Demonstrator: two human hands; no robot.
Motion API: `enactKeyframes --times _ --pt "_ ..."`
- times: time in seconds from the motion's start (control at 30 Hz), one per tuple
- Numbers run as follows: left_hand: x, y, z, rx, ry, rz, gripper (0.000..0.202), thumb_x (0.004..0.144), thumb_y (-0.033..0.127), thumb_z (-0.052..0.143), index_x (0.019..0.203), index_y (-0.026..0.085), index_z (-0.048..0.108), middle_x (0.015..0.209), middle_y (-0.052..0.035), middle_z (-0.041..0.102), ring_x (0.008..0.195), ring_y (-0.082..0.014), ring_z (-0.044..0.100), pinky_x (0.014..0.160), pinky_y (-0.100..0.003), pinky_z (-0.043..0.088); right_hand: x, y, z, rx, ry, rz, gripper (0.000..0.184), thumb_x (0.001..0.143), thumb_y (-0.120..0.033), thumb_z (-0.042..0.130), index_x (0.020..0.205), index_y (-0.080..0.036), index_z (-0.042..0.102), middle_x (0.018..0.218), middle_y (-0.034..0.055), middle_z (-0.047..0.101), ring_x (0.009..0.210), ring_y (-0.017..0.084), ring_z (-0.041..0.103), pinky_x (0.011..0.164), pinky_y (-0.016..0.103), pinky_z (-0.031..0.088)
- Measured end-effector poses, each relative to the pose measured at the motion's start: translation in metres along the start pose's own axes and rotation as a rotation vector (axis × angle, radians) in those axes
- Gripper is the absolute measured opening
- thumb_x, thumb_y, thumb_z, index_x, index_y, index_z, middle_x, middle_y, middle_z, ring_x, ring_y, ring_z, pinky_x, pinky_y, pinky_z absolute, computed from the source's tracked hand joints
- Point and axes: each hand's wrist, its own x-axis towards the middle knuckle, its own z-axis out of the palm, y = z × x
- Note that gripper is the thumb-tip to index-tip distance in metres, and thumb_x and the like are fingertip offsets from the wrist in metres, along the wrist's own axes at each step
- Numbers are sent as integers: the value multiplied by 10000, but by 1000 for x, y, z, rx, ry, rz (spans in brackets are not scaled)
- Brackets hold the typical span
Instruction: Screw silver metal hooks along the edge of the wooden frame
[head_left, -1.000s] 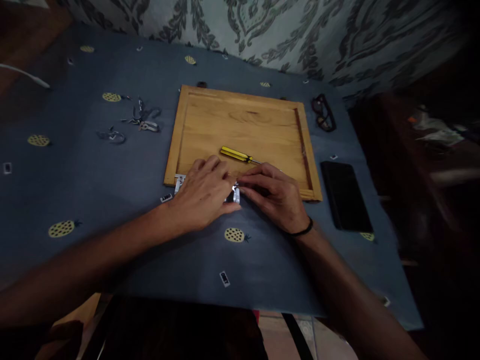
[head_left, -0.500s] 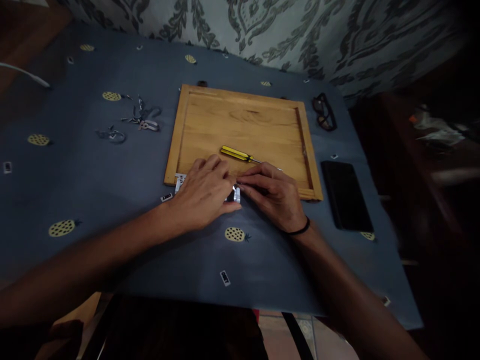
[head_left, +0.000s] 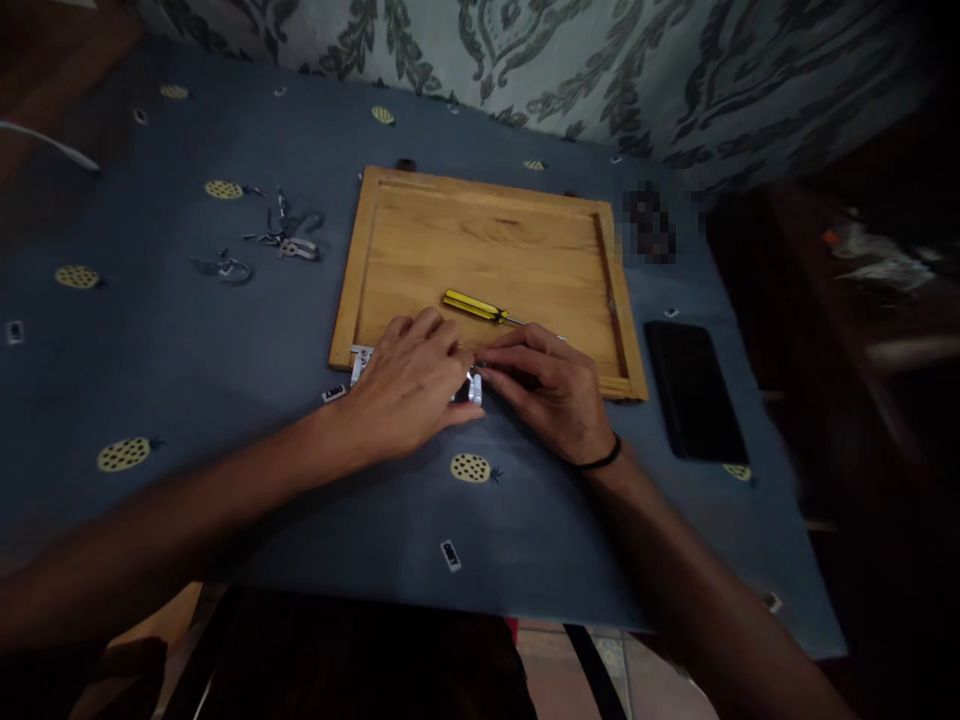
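A framed wooden panel (head_left: 487,245) lies on the blue patterned tablecloth. Along its near edge, toward the left, is a silver metal fitting (head_left: 475,388), mostly covered by my left hand (head_left: 412,385). The fingers of that hand curl over the fitting, with the thumb along its near side. My right hand (head_left: 551,385) is closed in a pinch at the fitting's right end, and whatever sits between its fingertips is too small to name. Just beyond both hands, a yellow-handled screwdriver (head_left: 476,306) rests on the panel, its shaft running behind my right fingers.
To the left lie loose metal fittings (head_left: 292,245) with small screws, and another curved piece (head_left: 225,268). A black phone (head_left: 697,390) is right of the panel, with a pixelated dark item (head_left: 651,222) above it. A white cable (head_left: 56,145) reaches in at far left.
Both hands keep nearly the same place and grip. The whole view has shifted very slightly, and the dark glasses at the upper right are now pixelated.
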Motion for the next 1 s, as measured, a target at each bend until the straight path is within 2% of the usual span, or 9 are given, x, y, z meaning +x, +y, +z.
enactKeyframes --times 0.13,0.3,0.57,0.77,1.0 --pt "0 0 -1 -21 -27 -16 409 900 450 741 1124 108 736 1055 -126 662 1098 -318 542 901 -436 445 0 0 -2 5 -16 7 154 929 -308 704 1050 -230 760 921 45 731 775 150 693 647 270 567" --pt "1 2 -4 -28 -72 -35 430 907 455 730 1155 104 733 1087 -135 655 1140 -335 532 926 -451 441 0 1 -1 -20 -4 -11 126 931 -272 697 1024 -226 769 905 48 733 819 161 704 691 281 578" --pt "1 2 -3 -8 -62 -37 415 907 464 728 1117 106 736 1081 -131 658 1127 -326 540 921 -439 441 -1 2 1 -22 0 17 100 934 -281 691 972 -243 776 910 37 740 818 165 701 723 307 589" --pt "0 1 0 8 -10 -17 390 899 464 738 1082 119 736 1051 -122 660 1096 -315 541 893 -418 437 0 1 2 -33 16 13 90 932 -280 692 943 -242 773 890 36 742 797 169 704 711 314 599" --pt "0 1 0 0 -7 -13 389 893 451 747 1091 116 736 1048 -123 663 1084 -312 542 882 -412 433 -1 1 0 -23 -13 45 141 935 -340 690 992 -241 772 909 48 741 788 169 700 675 299 585"
